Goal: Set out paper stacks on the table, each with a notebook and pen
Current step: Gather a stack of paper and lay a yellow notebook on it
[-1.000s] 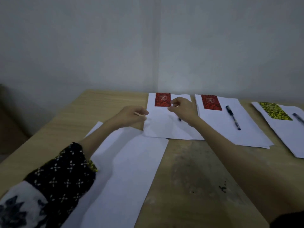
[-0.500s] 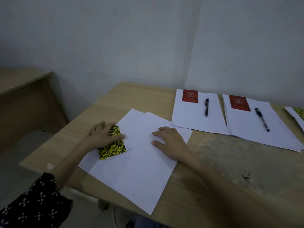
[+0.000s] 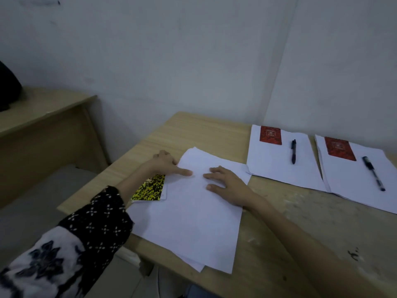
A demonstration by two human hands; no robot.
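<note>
1. While two sets already lay finished at the right of the frame, a third was only begun: the loose white paper stack point(image 3: 193, 211) sat askew at the lower centre of the light wooden tabletop point(image 3: 204, 130), its near corner hanging past the tabletop's edge.
2. At centre right, a squared white paper pile point(image 3: 277, 166) carried a small red notebook point(image 3: 270, 135) and a dark pen point(image 3: 293, 151); just beside it, at the far right, a second white pile point(image 3: 354, 186) held another red notebook point(image 3: 340, 149) and a black pen point(image 3: 373, 173).
3. A small yellow-and-black patterned notebook point(image 3: 150, 188) lay at the loose stack's left edge, partly under the left forearm and not yet placed on top.
4. The left hand point(image 3: 165, 163) rested at the stack's upper left corner, index finger stretched flat onto the paper, gripping nothing that showed.
5. The right hand point(image 3: 227, 183) lay palm down on the stack, fingers point(image 3: 212, 169) straight and spread, pressing the sheets.
6. Judging by this, squaring the sheets, setting the notebook on them and adding a pen remained.
7. No pen for this third set was visible, the far-right pile was cut by the frame edge, and a dark object point(image 3: 8, 87) on the side desk point(image 3: 43, 117) at upper left could not be identified.
</note>
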